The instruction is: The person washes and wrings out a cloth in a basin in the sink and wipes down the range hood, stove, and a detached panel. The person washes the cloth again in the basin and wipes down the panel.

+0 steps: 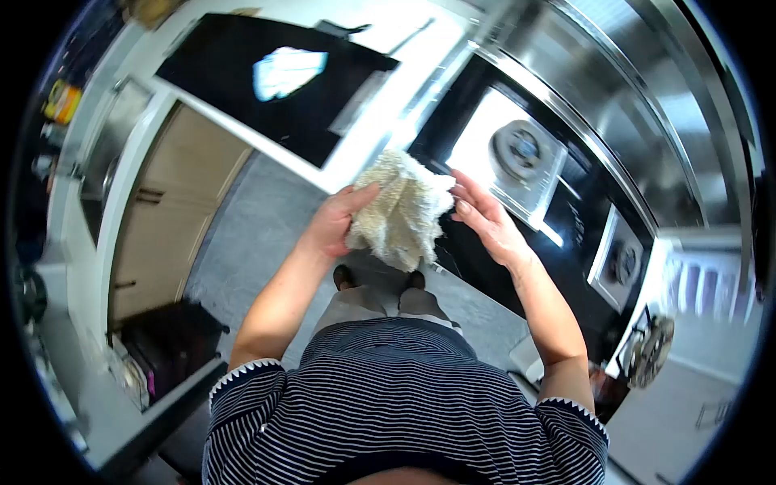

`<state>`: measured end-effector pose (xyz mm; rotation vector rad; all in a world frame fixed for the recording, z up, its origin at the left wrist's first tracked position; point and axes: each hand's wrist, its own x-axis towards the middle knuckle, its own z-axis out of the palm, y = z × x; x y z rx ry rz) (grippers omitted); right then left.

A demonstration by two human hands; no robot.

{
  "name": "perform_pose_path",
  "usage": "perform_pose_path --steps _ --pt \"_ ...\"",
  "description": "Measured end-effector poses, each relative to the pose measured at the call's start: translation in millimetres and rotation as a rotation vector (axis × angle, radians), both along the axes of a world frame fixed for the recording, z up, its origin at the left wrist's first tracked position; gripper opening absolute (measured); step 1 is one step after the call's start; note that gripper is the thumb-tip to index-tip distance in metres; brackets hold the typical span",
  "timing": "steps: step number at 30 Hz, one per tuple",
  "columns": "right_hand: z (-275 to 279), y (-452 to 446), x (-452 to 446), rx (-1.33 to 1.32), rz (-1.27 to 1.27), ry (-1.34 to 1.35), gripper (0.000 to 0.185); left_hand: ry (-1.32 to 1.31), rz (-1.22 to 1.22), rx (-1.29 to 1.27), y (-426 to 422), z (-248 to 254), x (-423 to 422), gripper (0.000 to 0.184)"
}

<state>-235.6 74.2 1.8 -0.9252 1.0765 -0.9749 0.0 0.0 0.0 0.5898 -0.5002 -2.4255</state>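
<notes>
The person has a cloth (400, 210) up in the air in front of the body, between the two hands. It is cream-coloured and rough in texture, bunched at the top and hanging in loose folds, with a ragged lower edge.

The left hand (333, 220) does the plain gripping: its thumb lies across the near face of the cloth at the left edge, and its other fingers go behind, where the folds hide them from me. There's no gap there beyond the thickness of the cloth.

The right hand (491, 225) is looser. Its fingers are half bent, with the thumb standing a little apart from the forefinger, and the tips come right up to the cloth's right edge. Whether they pinch a bit of it or merely brush it, I can't tell.

Just beyond the right hand is the hob (558, 242), black and shiny, with one burner (521, 149) set in a bright metal plate and another farther to the right. Ahead and to the left, a black panel (218, 61) lies on the white counter, with a pale blue-white patch (287, 73) on it that I can't make out. A beige cabinet (174, 210) stands to the left, over the grey floor (242, 234). The person wears a striped shirt (380, 388).
</notes>
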Motion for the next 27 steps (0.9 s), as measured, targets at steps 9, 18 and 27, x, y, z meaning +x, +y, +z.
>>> perform_pose_path --steps 9,18,27 --pt "-28 -154 234 0.139 0.146 -0.158 0.017 -0.054 0.303 0.013 -62 -56 217 0.033" --pt "-14 -306 484 0.126 0.369 -0.184 0.014 -0.502 0.403 -0.227 -123 -35 482 0.033" --pt "-2 -476 664 0.113 0.581 -0.171 0.018 -0.524 0.998 -0.192 -244 -19 630 0.028"
